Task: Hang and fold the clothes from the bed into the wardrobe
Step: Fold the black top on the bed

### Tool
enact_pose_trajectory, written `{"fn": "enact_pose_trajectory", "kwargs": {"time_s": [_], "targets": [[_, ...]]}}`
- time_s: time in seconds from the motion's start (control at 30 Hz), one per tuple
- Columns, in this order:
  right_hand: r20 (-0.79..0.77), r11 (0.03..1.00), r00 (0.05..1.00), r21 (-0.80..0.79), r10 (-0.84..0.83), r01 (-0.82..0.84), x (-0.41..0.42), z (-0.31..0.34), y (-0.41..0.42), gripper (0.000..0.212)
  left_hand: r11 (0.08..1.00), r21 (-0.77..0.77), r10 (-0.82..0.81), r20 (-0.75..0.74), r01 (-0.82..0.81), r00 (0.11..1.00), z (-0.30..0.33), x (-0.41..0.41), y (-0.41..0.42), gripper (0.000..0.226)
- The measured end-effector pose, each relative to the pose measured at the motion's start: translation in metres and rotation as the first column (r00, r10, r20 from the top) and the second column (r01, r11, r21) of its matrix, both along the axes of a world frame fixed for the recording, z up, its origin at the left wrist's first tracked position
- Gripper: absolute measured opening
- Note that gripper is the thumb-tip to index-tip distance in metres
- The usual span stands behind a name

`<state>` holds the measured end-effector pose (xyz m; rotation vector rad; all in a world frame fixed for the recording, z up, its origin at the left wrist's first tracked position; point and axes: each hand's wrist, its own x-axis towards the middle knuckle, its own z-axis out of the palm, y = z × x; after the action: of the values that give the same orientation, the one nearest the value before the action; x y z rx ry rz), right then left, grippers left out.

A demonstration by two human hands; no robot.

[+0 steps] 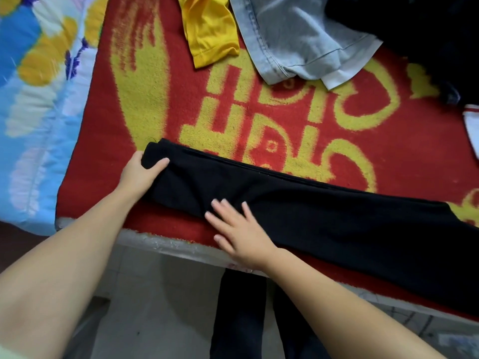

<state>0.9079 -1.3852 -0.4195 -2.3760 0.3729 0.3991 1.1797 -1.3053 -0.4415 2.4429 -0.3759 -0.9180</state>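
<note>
A long black garment (324,218), folded lengthwise, lies along the near edge of the bed on a red and yellow blanket (259,120). My left hand (141,171) grips its left end, thumb on top and fingers under the cloth. My right hand (238,229) lies flat on the garment's middle with fingers spread and straight. At the far side of the bed lie a yellow garment (207,29), a grey garment with denim trim (298,37) and a dark pile (427,35).
A blue floral quilt (36,99) covers the bed's left side. The bed's pale edge (168,244) runs across below my hands. Beneath it are tiled floor (155,307) and my dark trouser legs (241,320). A white cloth with red stripe (473,125) sits far right.
</note>
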Motion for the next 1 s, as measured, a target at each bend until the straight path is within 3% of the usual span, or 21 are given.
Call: {"fn": "enact_pose_trajectory", "kwargs": {"time_s": [0.07, 0.1, 0.13, 0.2, 0.27, 0.3, 0.33, 0.37, 0.43, 0.47, 0.5, 0.53, 0.6, 0.67, 0.73, 0.8, 0.83, 0.9, 0.97, 1.0], "targets": [[0.006, 0.937, 0.941, -0.092, -0.339, 0.338, -0.002, 0.0, -0.015, 0.057, 0.998, -0.069, -0.005, -0.158, -0.006, 0.988, 0.005, 0.005, 0.005, 0.032], [-0.118, 0.89, 0.883, -0.1, -0.455, 0.445, -0.003, -0.001, -0.022, 0.06, 0.994, -0.104, -0.003, -0.234, -0.022, 0.972, 0.008, 0.007, 0.006, 0.03], [-0.271, 0.88, 0.838, -0.106, -0.473, 0.462, -0.004, -0.004, -0.027, 0.063, 0.991, -0.132, -0.002, -0.295, -0.038, 0.956, 0.013, 0.007, 0.007, 0.029], [-0.47, 0.931, 0.808, -0.093, -0.354, 0.354, -0.001, -0.008, -0.035, 0.068, 0.982, -0.175, 0.001, -0.365, -0.069, 0.931, 0.029, 0.004, 0.002, 0.026], [-0.522, 0.926, 0.797, 0.039, -0.302, 0.376, 0.004, 0.001, -0.047, 0.066, 0.972, -0.219, -0.026, -0.461, -0.086, 0.887, 0.051, -0.006, -0.008, 0.021], [-0.52, 0.868, 0.787, 0.157, -0.333, 0.471, 0.006, 0.011, -0.054, 0.063, 0.966, -0.244, -0.055, -0.519, -0.086, 0.853, 0.065, -0.013, -0.015, 0.023], [-0.526, 0.745, 0.758, 0.307, -0.386, 0.592, 0.008, 0.024, -0.06, 0.061, 0.958, -0.279, -0.107, -0.564, -0.067, 0.819, 0.081, -0.025, -0.023, 0.029], [-0.551, 0.534, 0.709, 0.474, -0.44, 0.7, 0.008, 0.039, -0.065, 0.063, 0.945, -0.327, -0.187, -0.581, -0.016, 0.792, 0.097, -0.04, -0.032, 0.037], [-0.63, -0.009, 0.611, 0.7, -0.479, 0.714, 0.007, 0.067, -0.074, 0.072, 0.901, -0.403, -0.378, -0.543, 0.162, 0.75, 0.123, -0.08, -0.052, 0.059], [-0.638, -0.172, 0.602, 0.742, -0.481, 0.648, 0.001, 0.079, -0.078, 0.071, 0.864, -0.423, -0.474, -0.504, 0.272, 0.722, 0.131, -0.106, -0.062, 0.068], [-0.624, -0.213, 0.588, 0.757, -0.514, 0.618, -0.007, 0.088, -0.081, 0.065, 0.822, -0.423, -0.559, -0.471, 0.381, 0.683, 0.137, -0.135, -0.072, 0.074], [-0.595, -0.16, 0.557, 0.753, -0.579, 0.638, -0.018, 0.094, -0.086, 0.051, 0.775, -0.41, -0.63, -0.446, 0.48, 0.636, 0.14, -0.163, -0.081, 0.078], [-0.478, 0.062, 0.425, 0.605, -0.768, 0.793, -0.047, 0.097, -0.101, 0.024, 0.667, -0.376, -0.743, -0.4, 0.643, 0.537, 0.138, -0.211, -0.094, 0.071], [-0.387, 0.114, 0.271, 0.383, -0.881, 0.917, -0.088, 0.085, -0.119, 0.007, 0.588, -0.367, -0.806, -0.334, 0.721, 0.488, 0.127, -0.246, -0.098, 0.064], [-0.349, 0.157, 0.237, 0.242, -0.907, 0.957, -0.125, 0.072, -0.133, 0.004, 0.566, -0.357, -0.809, -0.066, 0.743, 0.584, 0.113, -0.262, -0.098, 0.058], [-0.329, 0.209, 0.24, 0.126, -0.913, 0.97, -0.157, 0.057, -0.142, 0.003, 0.589, -0.223, -0.738, 0.243, 0.777, 0.629, 0.089, -0.269, -0.1, 0.057], [-0.325, 0.228, 0.244, 0.086, -0.914, 0.97, -0.168, 0.05, -0.144, 0.008, 0.608, -0.081, -0.737, 0.313, 0.79, 0.599, 0.073, -0.267, -0.099, 0.059], [-0.365, 0.294, 0.27, -0.012, -0.891, 0.956, -0.181, 0.035, -0.141, 0.032, 0.563, 0.232, -0.822, 0.261, 0.793, 0.506, 0.04, -0.265, -0.097, 0.064], [-0.35, 0.446, 0.341, -0.288, -0.873, 0.847, -0.183, 0.022, -0.129, 0.067, 0.453, 0.395, -0.891, 0.201, 0.799, 0.406, 0.012, -0.264, -0.091, 0.067], [-0.274, 0.504, 0.423, -0.434, -0.863, 0.747, -0.18, 0.018, -0.12, 0.077, 0.421, 0.426, -0.907, 0.214, 0.801, 0.362, 0.002, -0.265, -0.088, 0.069]]}}
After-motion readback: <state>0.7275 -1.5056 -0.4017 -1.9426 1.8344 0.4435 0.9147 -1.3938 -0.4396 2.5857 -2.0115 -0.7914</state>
